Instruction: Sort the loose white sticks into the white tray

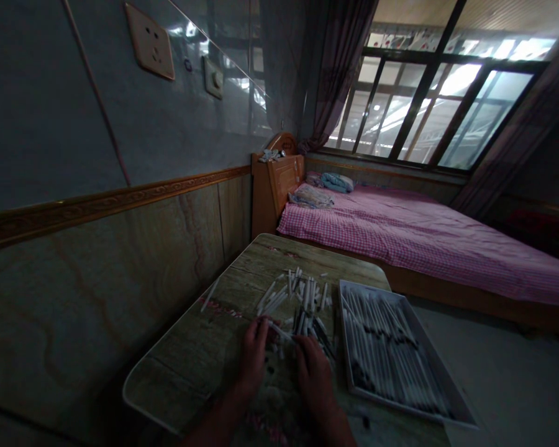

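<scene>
A slim white pen barrel (281, 331) spans the gap between my two hands, above the table. My left hand (255, 349) pinches its left end, and my right hand (313, 366) has closed fingers at its right end. Just beyond my hands lies a loose pile of white pen tubes (274, 299), with several dark pen pieces (325, 338) close to my right hand. Small white and dark bits are scattered between my wrists. On the right, a shallow white box (447, 382) holds rows of white pens (386, 357) with black ends.
The wood-patterned table (181, 360) has a pale rim and stands beside a tiled wall (121, 298). One lone white tube (209, 295) lies near its left edge. Behind it is a bed (400, 230) with a pink checked cover, below a window.
</scene>
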{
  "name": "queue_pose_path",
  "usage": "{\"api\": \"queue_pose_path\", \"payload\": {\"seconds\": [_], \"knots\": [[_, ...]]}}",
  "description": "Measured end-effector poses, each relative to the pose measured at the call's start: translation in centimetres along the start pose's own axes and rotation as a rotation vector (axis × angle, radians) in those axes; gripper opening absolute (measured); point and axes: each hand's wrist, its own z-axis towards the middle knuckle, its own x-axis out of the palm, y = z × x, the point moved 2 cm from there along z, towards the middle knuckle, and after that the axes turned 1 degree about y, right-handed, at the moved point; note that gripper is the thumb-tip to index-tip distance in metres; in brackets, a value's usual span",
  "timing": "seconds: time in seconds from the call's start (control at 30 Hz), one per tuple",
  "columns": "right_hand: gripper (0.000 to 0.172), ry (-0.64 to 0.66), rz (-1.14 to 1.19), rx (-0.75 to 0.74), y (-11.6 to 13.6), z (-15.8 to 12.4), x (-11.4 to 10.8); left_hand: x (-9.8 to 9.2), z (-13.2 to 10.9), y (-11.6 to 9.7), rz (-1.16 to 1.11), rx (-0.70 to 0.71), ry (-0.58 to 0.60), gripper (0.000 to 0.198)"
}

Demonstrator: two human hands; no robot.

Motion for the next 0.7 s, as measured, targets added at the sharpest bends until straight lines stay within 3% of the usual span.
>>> {"api": "queue_pose_path", "payload": {"seconds": [0.7], "knots": [[0.031, -0.124, -0.024, -0.145, -0.74, -0.40, -0.34, 0.29, -0.08, -0.01, 0.067, -0.026, 0.039, 0.045]]}}
